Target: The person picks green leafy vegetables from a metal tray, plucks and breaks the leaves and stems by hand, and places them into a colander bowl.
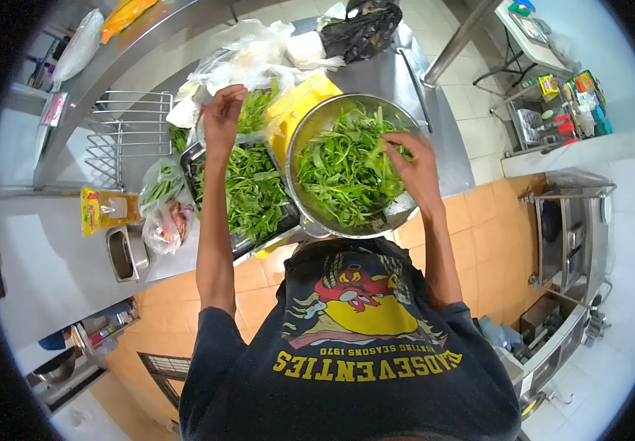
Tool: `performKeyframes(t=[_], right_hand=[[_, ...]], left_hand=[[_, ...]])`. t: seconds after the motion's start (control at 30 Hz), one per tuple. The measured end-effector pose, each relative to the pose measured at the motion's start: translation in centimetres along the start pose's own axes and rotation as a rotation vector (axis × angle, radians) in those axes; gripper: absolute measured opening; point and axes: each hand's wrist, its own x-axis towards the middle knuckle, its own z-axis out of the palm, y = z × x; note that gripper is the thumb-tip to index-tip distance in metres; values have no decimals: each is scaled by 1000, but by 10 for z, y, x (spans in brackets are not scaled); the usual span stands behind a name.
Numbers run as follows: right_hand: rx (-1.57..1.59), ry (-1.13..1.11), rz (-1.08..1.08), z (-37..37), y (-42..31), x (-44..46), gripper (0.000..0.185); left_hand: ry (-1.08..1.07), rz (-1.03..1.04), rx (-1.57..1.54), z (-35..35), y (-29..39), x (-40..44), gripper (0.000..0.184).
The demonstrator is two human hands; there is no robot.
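Observation:
A round metal colander point(317, 220) holds a heap of leafy greens point(339, 169). Over its right side, my right hand point(410, 160) has its fingers pinched on some green stems. To the left of the colander, a rectangular metal tray point(291, 213) is full of more greens point(247, 187). My left hand point(225, 110) is raised above the far left part of the tray, fingers curled; whether anything is between them is too small to tell. A yellow board point(299, 103) lies between and behind the two containers.
Plastic bags point(244, 55) and a black bag point(361, 33) lie at the back. On the left are a wire rack point(130, 128), bagged vegetables point(161, 184), a yellow packet point(109, 209) and a small metal container point(123, 253). A metal post point(460, 44) stands at the back right.

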Motion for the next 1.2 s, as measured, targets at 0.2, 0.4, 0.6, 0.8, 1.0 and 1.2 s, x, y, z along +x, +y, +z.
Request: performKeyframes(t=[0.2, 0.4, 0.6, 0.8, 1.0, 1.2], right_hand=[[-17, -40, -70, 7, -3, 9, 16], [-37, -44, -71, 5, -14, 13, 15], [54, -21, -54, 4, -17, 10, 17], [32, -115, -90, 1, -17, 10, 19], [120, -166, -48, -3, -27, 11, 17], [135, -138, -111, 4, -24, 10, 15]], left_hand=[[-252, -136, -28, 62, 64, -48, 21], [-397, -55, 151, 103, 99, -77, 25], [-396, -103, 107, 110, 98, -82, 23], [-267, -140, -28, 117, 100, -89, 21], [-287, -6, 118, 112, 104, -90, 19], [-327, 152, 228, 113, 108, -88, 19]])
